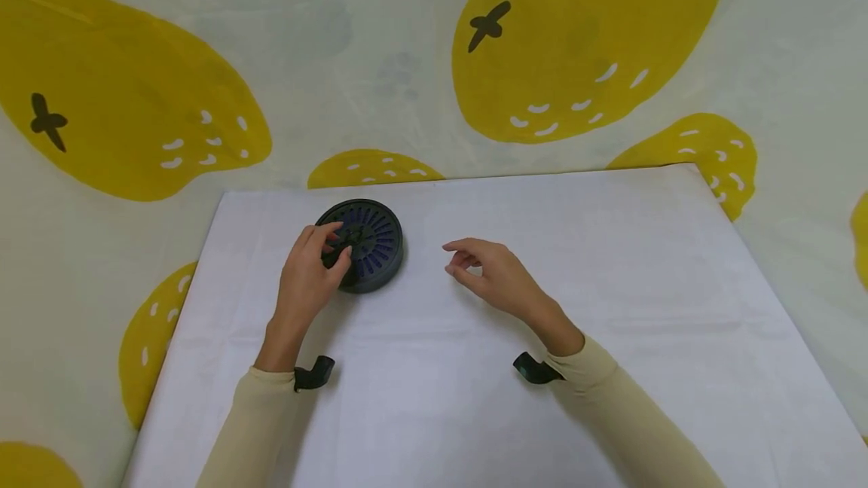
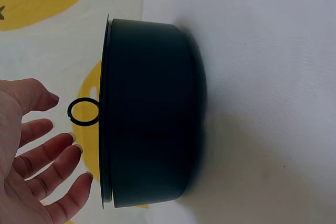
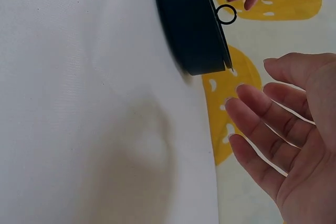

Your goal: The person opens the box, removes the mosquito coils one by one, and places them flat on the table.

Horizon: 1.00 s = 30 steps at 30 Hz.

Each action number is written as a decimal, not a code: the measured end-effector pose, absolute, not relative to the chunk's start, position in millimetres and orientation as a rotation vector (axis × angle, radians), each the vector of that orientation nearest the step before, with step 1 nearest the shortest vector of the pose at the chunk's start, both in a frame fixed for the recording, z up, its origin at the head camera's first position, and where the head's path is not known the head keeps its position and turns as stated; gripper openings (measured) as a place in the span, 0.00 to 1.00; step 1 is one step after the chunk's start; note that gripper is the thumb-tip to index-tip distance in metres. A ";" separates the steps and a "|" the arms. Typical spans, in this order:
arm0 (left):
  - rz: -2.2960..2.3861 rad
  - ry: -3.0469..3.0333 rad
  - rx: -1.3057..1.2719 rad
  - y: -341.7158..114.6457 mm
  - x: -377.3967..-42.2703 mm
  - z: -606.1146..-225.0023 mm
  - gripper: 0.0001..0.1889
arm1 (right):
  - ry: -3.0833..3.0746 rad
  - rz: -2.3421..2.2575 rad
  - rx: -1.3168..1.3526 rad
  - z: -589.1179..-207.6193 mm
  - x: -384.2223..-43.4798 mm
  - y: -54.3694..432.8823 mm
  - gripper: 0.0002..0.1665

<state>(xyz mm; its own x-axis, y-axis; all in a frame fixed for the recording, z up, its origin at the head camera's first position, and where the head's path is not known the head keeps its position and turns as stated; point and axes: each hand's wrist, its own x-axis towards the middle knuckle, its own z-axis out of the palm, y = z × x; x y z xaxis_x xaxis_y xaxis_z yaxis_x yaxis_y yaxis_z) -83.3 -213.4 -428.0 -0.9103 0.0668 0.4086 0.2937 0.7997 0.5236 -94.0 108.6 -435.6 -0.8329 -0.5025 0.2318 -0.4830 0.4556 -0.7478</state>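
Two beige sleeves (image 1: 247,424) come from the near side over the white worktop (image 1: 434,398), and a dark curved piece (image 1: 315,373) sticks out beside each wrist. Left hand (image 1: 308,271) is raised above the near left part of a dark round container (image 1: 390,268), with its fingers loosely bent and gripping nothing. Right hand (image 1: 498,277) is held over the worktop, to the right of the container and apart from it; its fingers are relaxed, slightly curved, and also hold nothing.

The container stands at the far left part of the worktop. From the head one sees the slots of its round lid (image 1: 381,236), while the left wrist view shows its smooth side wall and a ring (image 2: 85,99) standing upright on the lid. In that view a gap is visible between the thumb and the ring.

From the head, the left hand hides a part of the lid, and the ring is hard to make out. In the right wrist view, the upper edge cuts the container and the left hand. Behind the worktop hangs a pale cloth (image 1: 353,66) with yellow fruit shapes.
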 end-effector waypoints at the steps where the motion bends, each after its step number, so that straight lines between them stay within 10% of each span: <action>1: -0.844 -2.617 -0.270 -213.3 -84.0 -428.2 0.24 | 2.660 -1.356 -0.898 -436.0 -94.2 107.5 0.21; 30: -0.883 -2.689 -0.196 -206.3 -101.4 -432.8 0.12 | 2.598 -1.465 -0.754 -459.6 -108.0 72.2 0.20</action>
